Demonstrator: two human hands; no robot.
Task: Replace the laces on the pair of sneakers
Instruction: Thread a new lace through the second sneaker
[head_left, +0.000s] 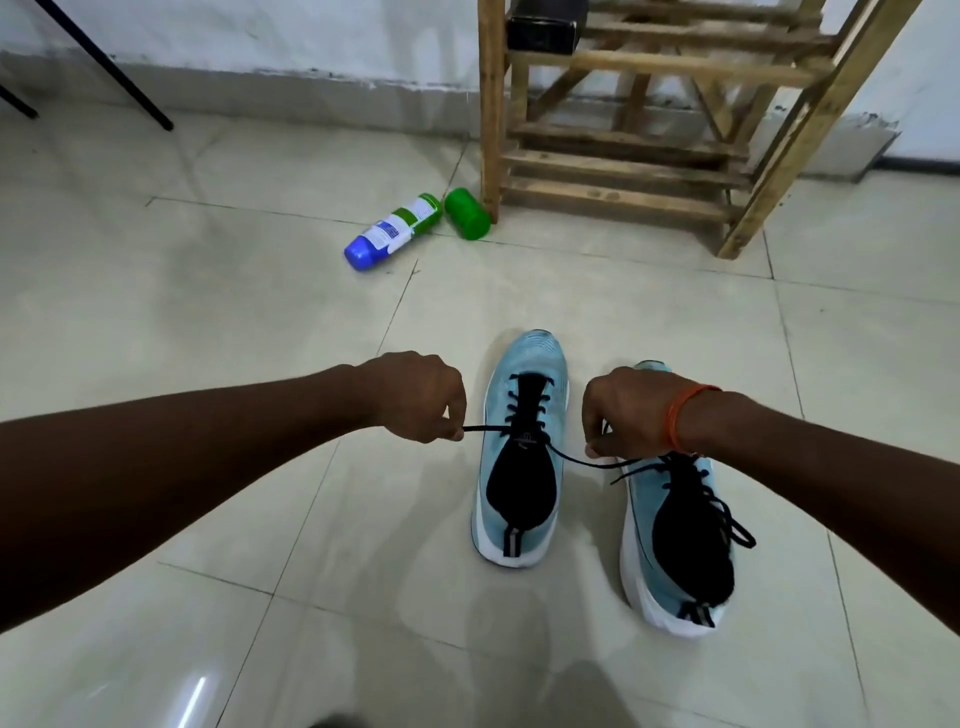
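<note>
Head view: two pale blue sneakers stand side by side on the tiled floor, toes pointing away from the person. Left hand pinches one end of the black lace threaded through the first sneaker; right hand pinches the other end, and both ends are drawn out sideways, taut. Nothing pins that shoe down. Likely risks: an uneven pull would drag the lace through the eyelets and leave one end short. The shoe could skid or tip on the glossy tile. The right-hand end crosses the second sneaker, whose loose lace could snag it. Bottle and green cap lie well apart.
</note>
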